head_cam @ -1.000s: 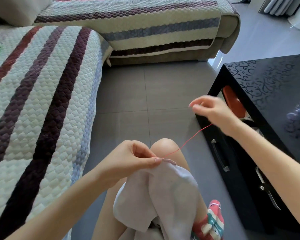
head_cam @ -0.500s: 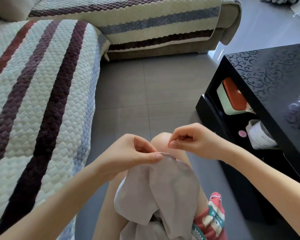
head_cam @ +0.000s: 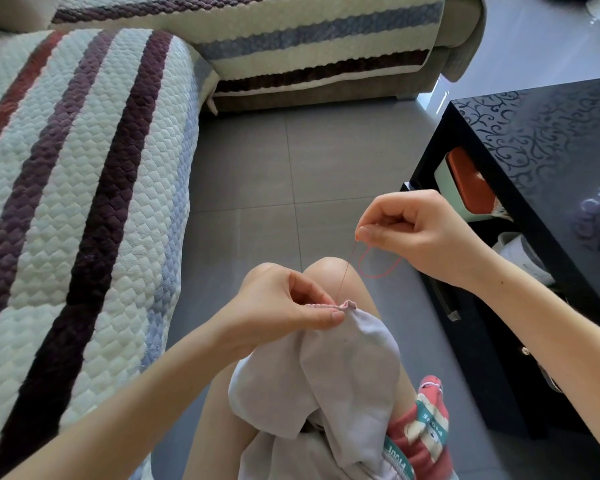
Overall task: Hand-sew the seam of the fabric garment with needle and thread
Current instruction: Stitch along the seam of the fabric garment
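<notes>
A pale lilac-grey garment (head_cam: pixel 347 372) lies draped over my lap and knee. My left hand (head_cam: pixel 284 303) pinches its folded seam edge (head_cam: pixel 343 305) between thumb and fingers, just above the knee. A thin red thread (head_cam: pixel 347 268) rises from that seam up to my right hand (head_cam: pixel 420 233), which pinches the needle end between thumb and forefinger; the needle itself is too small to make out. A loose loop of the thread (head_cam: pixel 378 268) hangs below the right hand.
A striped quilted sofa cover (head_cam: pixel 84 202) fills the left, with another sofa section (head_cam: pixel 291 46) at the back. A glossy black table (head_cam: pixel 551 174) with a shelf of items stands close on the right. Grey tiled floor (head_cam: pixel 291 174) lies between. A red patterned slipper (head_cam: pixel 426 424) is below.
My right hand went from far out to the right down to the seam, then has lifted up and right again, drawing the thread out. My left hand stayed pinching the seam.
</notes>
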A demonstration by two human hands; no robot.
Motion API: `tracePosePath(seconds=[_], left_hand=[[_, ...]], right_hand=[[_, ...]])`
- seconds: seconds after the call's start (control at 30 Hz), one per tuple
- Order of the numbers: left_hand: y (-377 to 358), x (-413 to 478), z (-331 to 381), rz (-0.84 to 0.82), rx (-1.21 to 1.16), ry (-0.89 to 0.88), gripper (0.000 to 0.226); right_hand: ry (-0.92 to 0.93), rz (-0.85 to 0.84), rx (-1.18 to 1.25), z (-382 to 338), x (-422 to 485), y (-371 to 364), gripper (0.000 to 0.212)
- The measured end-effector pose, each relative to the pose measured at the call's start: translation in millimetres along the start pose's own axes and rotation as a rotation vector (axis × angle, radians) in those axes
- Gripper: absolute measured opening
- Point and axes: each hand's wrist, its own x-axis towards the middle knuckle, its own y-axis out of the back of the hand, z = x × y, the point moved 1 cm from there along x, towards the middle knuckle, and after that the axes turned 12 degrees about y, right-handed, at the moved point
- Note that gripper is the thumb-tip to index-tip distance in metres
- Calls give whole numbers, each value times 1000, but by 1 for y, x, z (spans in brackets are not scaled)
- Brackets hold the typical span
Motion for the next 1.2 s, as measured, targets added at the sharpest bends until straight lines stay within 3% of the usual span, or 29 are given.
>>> tracePosePath(seconds=[0.23,0.37,0.4,0.5,0.6,0.73,1.2], left_hand=[[4,-4,3,-43,-87,31,8],[9,-7,4,-86,-135,57,9],[10,-8,4,-98,-142,57,12],[12,-9,3,-132,-167,42,9],[15,-9,2,-142,-180,40,4],[19,-8,3,-149,-141,45,15],[19,-2,3,-167,-117,65,25]], right_hand=[[-27,105,-145,15,6,-5,21],[-82,103,-196,28,2,-15,7],[-94,82,-165,30,0,-18,2],[-95,-5,-4,24,-6,-25,28],[-74,-103,135,16,-17,-30,10],[-61,-275,13,19,-29,-35,11],[-84,-335,150,20,-28,-41,18]])
